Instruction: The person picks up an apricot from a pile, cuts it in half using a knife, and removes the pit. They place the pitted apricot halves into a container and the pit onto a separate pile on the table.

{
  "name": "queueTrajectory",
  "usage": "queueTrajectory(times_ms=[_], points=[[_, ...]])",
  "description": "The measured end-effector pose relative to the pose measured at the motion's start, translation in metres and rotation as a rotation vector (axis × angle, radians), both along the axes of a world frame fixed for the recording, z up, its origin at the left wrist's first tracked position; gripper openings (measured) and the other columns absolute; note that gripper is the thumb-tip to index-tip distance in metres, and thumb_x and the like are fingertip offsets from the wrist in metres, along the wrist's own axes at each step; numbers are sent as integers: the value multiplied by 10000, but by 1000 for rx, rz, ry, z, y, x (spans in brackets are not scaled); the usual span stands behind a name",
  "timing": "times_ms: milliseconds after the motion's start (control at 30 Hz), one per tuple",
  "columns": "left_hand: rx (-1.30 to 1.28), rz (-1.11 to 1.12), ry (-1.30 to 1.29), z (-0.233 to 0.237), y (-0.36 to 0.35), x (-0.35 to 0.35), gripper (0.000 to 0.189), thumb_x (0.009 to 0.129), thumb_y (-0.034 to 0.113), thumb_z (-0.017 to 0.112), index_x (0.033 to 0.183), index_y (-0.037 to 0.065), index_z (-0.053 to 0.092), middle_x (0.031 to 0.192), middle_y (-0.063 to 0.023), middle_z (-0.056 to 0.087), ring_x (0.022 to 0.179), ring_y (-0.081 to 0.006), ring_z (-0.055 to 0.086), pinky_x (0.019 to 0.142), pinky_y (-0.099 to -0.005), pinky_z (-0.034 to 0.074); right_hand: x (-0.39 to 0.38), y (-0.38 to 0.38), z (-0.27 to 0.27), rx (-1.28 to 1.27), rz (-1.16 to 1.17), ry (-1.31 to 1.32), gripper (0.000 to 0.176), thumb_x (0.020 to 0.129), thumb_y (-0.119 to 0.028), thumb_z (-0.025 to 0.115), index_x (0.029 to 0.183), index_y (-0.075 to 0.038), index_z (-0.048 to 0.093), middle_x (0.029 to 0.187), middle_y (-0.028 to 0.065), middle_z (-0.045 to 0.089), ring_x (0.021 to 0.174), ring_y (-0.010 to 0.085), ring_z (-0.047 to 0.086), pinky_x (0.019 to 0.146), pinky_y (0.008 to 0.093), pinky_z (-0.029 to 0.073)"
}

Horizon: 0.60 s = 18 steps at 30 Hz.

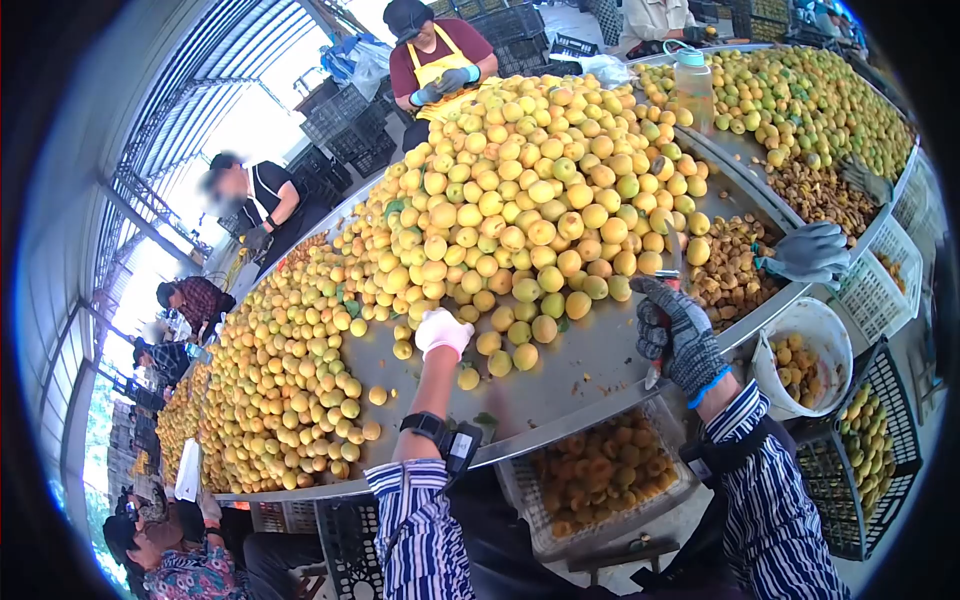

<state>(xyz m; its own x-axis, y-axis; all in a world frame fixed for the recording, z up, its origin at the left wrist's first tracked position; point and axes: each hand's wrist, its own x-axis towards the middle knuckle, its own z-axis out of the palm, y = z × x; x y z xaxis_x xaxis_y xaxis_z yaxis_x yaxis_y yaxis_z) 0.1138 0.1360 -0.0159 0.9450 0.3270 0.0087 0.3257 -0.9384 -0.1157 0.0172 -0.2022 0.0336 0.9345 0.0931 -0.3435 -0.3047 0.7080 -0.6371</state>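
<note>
My left hand (441,334), in a pale pink-white glove, reaches to the near edge of a large heap of yellow-orange fruit (530,190) on the metal table (590,370). Its fingers are bent down against the fruit, and what they hold, if anything, is hidden. On the right, my right hand (682,335), in a grey knitted glove with a blue cuff, is closed around a knife (668,278) with a reddish handle, above the table's near edge. Right of that hand lies a pile of brown fruit pieces (730,275).
Grey gloves (808,252) lie on the table's right edge. A clear bottle (692,90) stands behind the heap. Below the edge are a white bucket (805,345), a white crate of halved fruit (600,470) and a black crate (880,440). Several people sit around the table.
</note>
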Motion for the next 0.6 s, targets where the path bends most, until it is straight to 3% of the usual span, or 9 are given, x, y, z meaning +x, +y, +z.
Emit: queueTrajectory(times_ms=[67,100,200,233,300,333,400,567,600], points=[[-337,-24,-34,5,-4,-8,583,743,428,654,1077,-41,566,995,-170,636,917,-219,635,715,-323,508,-3,2,0,-41,33,8,221,874,-225,585,1036,-74,598,593,-29,462,380,74,380,356,228,312],[-331,-29,-30,10,-9,-15,583,743,428,654,1077,-41,566,995,-170,636,917,-219,635,715,-323,508,-3,3,-2,-35,28,11,221,874,-225,585,1036,-74,598,593,-29,462,380,74,380,356,228,312],[-1232,21,-79,38,-42,-50,485,812,387,629,1071,-15,547,882,-101,623,724,-129,622,518,-224,410,-7,12,-5,-122,99,-35,197,812,-191,684,956,-100,586,585,-5,491,358,89,393,318,222,303],[-1235,15,-70,45,-53,-61,485,812,387,629,1071,-15,547,882,-101,623,724,-129,622,518,-224,410,-10,17,-5,-124,89,-30,197,812,-191,684,956,-100,586,585,-5,491,358,89,393,318,222,303],[-1751,-87,-152,48,-70,-81,425,868,358,590,1107,11,531,910,-97,624,693,-136,608,513,-233,390,-13,25,-9,-259,146,-48,198,827,-203,673,972,-86,604,592,-11,495,371,78,402,330,211,312],[-1752,-91,-137,50,-79,-90,425,868,358,590,1107,11,531,910,-97,624,693,-136,608,513,-233,390,-14,25,-14,-325,194,-92,241,829,-231,678,1005,-78,613,613,-17,519,392,64,427,349,205,338],[-2134,-121,-91,50,-96,-104,407,907,363,549,1149,38,515,976,-100,617,709,-161,597,537,-248,393,-21,30,-10,-391,209,-139,256,828,-244,681,1016,-80,620,624,-19,533,402,59,438,360,203,349],[-2273,-191,-45,36,-124,-124,399,918,375,532,1160,58,528,1057,-72,606,800,-163,588,601,-256,424,-32,35,-4,-472,284,-254,256,833,-247,683,1021,-77,646,651,-31,569,463,25,466,425,178,378],[-2249,-168,-70,36,-126,-126,396,918,374,533,1157,59,533,1051,-63,606,797,-160,587,608,-259,433,-33,33,0,-469,315,-229,260,823,-223,697,1023,-65,647,712,-18,604,560,27,513,504,186,428]])
